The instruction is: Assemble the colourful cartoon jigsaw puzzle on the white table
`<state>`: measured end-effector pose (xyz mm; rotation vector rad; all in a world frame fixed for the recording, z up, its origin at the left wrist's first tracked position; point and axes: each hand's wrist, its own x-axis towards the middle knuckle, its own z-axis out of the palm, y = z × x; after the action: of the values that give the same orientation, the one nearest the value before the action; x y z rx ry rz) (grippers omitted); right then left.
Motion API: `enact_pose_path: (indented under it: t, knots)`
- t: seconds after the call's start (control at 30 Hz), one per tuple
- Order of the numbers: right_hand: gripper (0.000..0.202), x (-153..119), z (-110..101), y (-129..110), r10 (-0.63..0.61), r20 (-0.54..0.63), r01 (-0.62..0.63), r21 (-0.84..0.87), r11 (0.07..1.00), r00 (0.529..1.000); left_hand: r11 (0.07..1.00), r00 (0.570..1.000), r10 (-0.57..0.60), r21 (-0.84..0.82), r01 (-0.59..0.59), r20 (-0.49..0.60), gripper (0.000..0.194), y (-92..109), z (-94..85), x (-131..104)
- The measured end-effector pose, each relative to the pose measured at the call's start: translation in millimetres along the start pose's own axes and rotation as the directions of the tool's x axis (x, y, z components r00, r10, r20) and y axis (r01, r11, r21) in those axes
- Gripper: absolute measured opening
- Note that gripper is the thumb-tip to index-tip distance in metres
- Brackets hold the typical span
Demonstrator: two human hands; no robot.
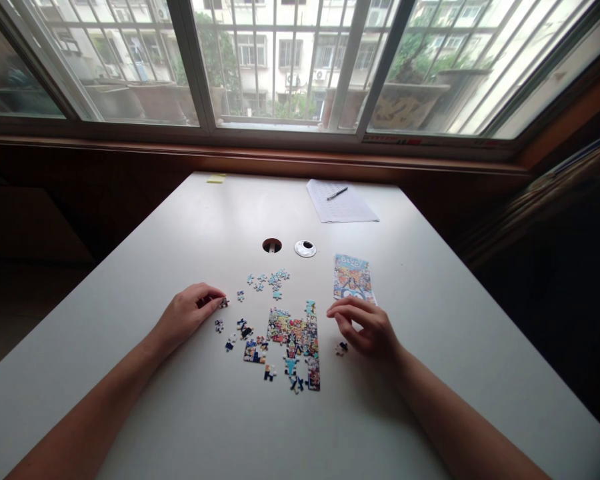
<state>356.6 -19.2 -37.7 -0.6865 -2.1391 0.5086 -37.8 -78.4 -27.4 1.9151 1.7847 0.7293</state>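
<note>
L hand (190, 313) pinching piece (224, 303) | R hand (365, 327) loosely curled, empty, by puzzle (295, 340) | risk: sleeve-less forearm sweep could scatter loose pcs (267, 280) on tabletop (430, 373)

Daylight pours in through the wide white-framed barred window (290, 67) at the top, the only light source visible. The view outside is washed pale and slightly overexposed. The smooth white tabletop (180, 220) catches a soft sheen near the window and greys toward the near edge. Faint, diffuse shadows lie under the forearms. The wood-panelled wall (80, 187) below the sill and both side margins sink into near-black. Straight window bars bow outward, showing wide-angle distortion. Small details look soft.
</note>
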Motion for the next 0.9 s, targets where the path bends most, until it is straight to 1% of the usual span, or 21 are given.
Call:
enact_pose_path:
  t: [0.3, 0.67, 0.9]
  knots:
    - [0.018, 0.6, -0.4, -0.9, 0.005, 0.001, -0.005, -0.007, 1.0, 1.0, 1.0, 1.0, 0.024, 0.007, -0.024, -0.014, 0.03, -0.3, 0.2, 0.1]
    - [0.019, -0.2, 0.0, 0.3, 0.004, 0.005, -0.004, -0.001, 1.0, 1.0, 1.0, 1.0, 0.027, 0.013, -0.027, -0.013, 0.024, 0.6, -0.4, 0.0]
    - [0.019, -0.4, -0.1, 0.4, 0.001, 0.007, -0.001, -0.001, 1.0, 1.0, 0.999, 0.999, 0.042, 0.015, -0.042, -0.018, 0.024, -0.9, 0.5, 0.1]
